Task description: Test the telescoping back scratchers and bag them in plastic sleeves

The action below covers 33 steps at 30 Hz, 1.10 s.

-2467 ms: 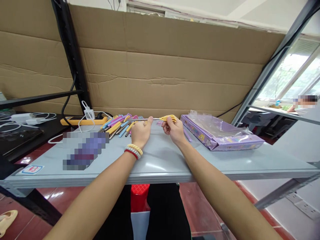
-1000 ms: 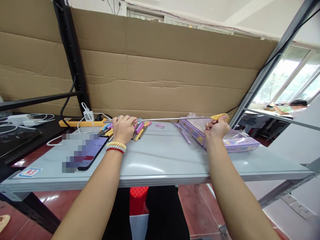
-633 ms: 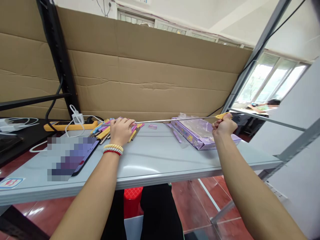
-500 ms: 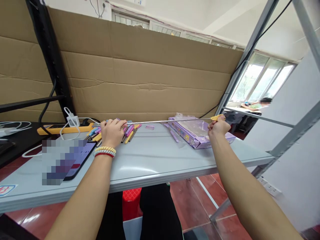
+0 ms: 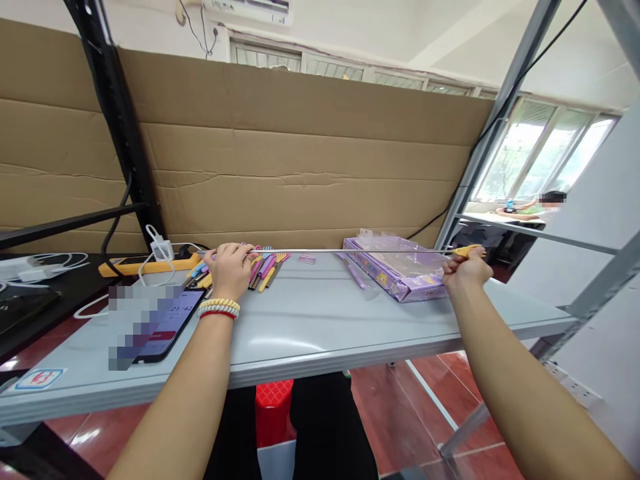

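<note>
Nearest, at nine o'clock, a dark phone (image 5: pixel 167 327) lies flat on the grey table (image 5: pixel 320 327). Left hand (image 5: pixel 227 267) pinches one end of the thin telescopic metal rod (image 5: pixel 350 251); right hand (image 5: pixel 467 270), fisted on its yellow tip, holds it stretched level above the purple box (image 5: pixel 395 270).

A pixelated patch is covering most of the dark phone (image 5: pixel 165 330) on the grey table; the left hand (image 5: pixel 229 267) is hiding the thin extended metal rod's (image 5: pixel 345 251) handle end.
</note>
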Tool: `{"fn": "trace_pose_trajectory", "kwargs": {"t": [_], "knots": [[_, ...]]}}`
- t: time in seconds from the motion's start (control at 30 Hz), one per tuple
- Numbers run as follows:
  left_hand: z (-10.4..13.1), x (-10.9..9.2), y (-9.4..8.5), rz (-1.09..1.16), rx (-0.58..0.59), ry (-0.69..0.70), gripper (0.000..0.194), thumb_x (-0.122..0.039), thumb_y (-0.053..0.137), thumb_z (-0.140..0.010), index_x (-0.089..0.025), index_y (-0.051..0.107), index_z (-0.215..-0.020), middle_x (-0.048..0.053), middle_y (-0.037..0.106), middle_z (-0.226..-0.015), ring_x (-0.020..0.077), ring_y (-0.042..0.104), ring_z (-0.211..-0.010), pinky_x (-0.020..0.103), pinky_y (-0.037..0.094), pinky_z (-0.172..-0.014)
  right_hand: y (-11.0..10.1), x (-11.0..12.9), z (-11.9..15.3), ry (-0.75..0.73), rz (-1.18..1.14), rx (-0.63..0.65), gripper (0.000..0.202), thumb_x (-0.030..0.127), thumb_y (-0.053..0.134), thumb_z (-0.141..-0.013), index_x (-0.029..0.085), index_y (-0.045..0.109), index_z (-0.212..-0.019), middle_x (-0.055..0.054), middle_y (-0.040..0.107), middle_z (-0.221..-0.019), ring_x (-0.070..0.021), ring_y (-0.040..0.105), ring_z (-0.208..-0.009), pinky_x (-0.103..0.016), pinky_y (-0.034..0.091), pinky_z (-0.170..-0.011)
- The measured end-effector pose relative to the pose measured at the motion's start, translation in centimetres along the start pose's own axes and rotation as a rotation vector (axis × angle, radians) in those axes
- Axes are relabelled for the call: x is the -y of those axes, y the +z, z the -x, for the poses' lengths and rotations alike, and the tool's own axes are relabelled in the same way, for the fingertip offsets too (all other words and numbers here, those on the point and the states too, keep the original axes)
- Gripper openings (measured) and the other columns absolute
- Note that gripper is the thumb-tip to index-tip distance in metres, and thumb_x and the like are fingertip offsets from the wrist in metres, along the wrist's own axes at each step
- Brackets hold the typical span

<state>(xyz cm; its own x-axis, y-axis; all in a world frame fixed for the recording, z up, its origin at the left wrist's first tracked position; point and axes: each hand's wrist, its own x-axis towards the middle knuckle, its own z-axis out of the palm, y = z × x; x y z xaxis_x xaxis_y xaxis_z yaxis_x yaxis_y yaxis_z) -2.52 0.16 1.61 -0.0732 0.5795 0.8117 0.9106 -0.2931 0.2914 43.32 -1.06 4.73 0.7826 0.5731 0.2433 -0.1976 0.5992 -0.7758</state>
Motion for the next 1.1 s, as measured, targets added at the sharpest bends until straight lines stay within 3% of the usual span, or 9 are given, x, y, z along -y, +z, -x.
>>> {"fn": "trace_pose_trajectory", "kwargs": {"t": [0.17,0.37,0.5,0.57,0.63,0.8,0.9,0.97,1.1], "knots": [[0.1,-0.7,0.5,0.041,0.117,0.041,0.023,-0.033,0.046,-0.088,-0.026,0.068,-0.093,0.006,0.070,-0.100,0.0243,0.055,-0.101,0.043,0.027,-0.092,2.4,0.8,1.4,0.001,-0.132,-0.043,0.043,0.039,0.026,-0.098,0.022,0.043,-0.062,0.004,0.034,-0.048,-0.0060,0.032,-0.033,-0.024,0.019,-0.033],[0.5,-2.4,0.9,0.082,0.190,0.062,0.024,-0.035,0.046,-0.090,-0.023,0.067,-0.091,0.006,0.071,-0.102,0.0226,0.059,-0.102,0.040,0.032,-0.090,10.4,-2.9,7.9,0.109,-0.074,0.121,0.028,0.035,0.048,-0.089,0.020,0.042,-0.065,0.009,0.037,-0.044,-0.0048,0.030,-0.030,-0.018,0.018,-0.030],[0.8,-3.0,1.1,0.078,0.156,0.053,0.026,-0.038,0.046,-0.091,-0.021,0.065,-0.090,0.006,0.072,-0.096,0.0214,0.063,-0.093,0.038,0.038,-0.087,15.0,-7.1,15.0,0.360,0.048,0.589,0.032,0.047,0.060,-0.079,0.020,0.048,-0.067,0.007,0.045,-0.040,-0.0061,0.034,-0.030,-0.018,0.021,-0.030],[1.0,-2.8,1.4,0.101,0.156,0.033,0.025,-0.040,0.048,-0.090,-0.021,0.064,-0.091,0.007,0.071,-0.094,0.0211,0.064,-0.089,0.036,0.041,-0.084,15.7,-8.7,17.7,0.460,0.080,0.923,0.033,0.049,0.065,-0.073,0.020,0.051,-0.066,0.005,0.052,-0.043,-0.0076,0.040,-0.032,-0.019,0.023,-0.030],[1.2,-2.7,1.7,0.182,0.184,0.034,0.025,-0.041,0.051,-0.088,-0.020,0.063,-0.093,0.007,0.071,-0.092,0.0197,0.064,-0.086,0.032,0.045,-0.079,15.4,-9.7,19.0,0.512,0.087,1.072,0.030,0.048,0.067,-0.070,0.019,0.056,-0.068,0.003,0.057,-0.046,-0.0083,0.042,-0.033,-0.019,0.024,-0.030],[0.5,-2.7,2.1,0.338,0.205,0.021,0.022,-0.033,0.050,-0.086,-0.018,0.063,-0.095,0.008,0.070,-0.095,0.0176,0.063,-0.084,0.030,0.049,-0.077,13.5,-10.7,17.1,0.591,0.033,0.958,0.022,0.035,0.065,-0.066,0.014,0.064,-0.074,0.000,0.061,-0.052,-0.0093,0.048,-0.035,-0.019,0.028,-0.030],[-1.5,-2.0,1.5,0.226,0.179,-0.155,0.020,-0.026,0.047,-0.084,-0.018,0.065,-0.090,0.009,0.071,-0.094,0.0194,0.064,-0.086,0.031,0.049,-0.077,13.2,-11.0,15.6,0.615,0.038,0.875,0.017,0.029,0.060,-0.067,0.012,0.062,-0.070,0.000,0.057,-0.047,-0.0084,0.046,-0.034,-0.018,0.028,-0.030],[-2.6,-1.1,1.0,0.107,0.302,-0.232,0.018,-0.024,0.049,-0.080,-0.019,0.067,-0.080,0.008,0.073,-0.087,0.0207,0.065,-0.082,0.030,0.048,-0.071,13.3,-11.2,15.2,0.621,0.046,0.828,0.015,0.027,0.058,-0.070,0.013,0.061,-0.068,0.000,0.056,-0.044,-0.0081,0.045,-0.033,-0.018,0.027,-0.030],[-2.3,0.2,1.1,0.005,0.549,-0.141,0.018,-0.027,0.052,-0.076,-0.021,0.067,-0.069,0.006,0.072,-0.073,0.0211,0.064,-0.071,0.030,0.046,-0.064,13.5,-11.3,14.9,0.626,0.051,0.739,0.013,0.024,0.054,-0.074,0.013,0.057,-0.067,-0.001,0.056,-0.044,-0.0087,0.044,-0.031,-0.018,0.025,-0.029]]}}
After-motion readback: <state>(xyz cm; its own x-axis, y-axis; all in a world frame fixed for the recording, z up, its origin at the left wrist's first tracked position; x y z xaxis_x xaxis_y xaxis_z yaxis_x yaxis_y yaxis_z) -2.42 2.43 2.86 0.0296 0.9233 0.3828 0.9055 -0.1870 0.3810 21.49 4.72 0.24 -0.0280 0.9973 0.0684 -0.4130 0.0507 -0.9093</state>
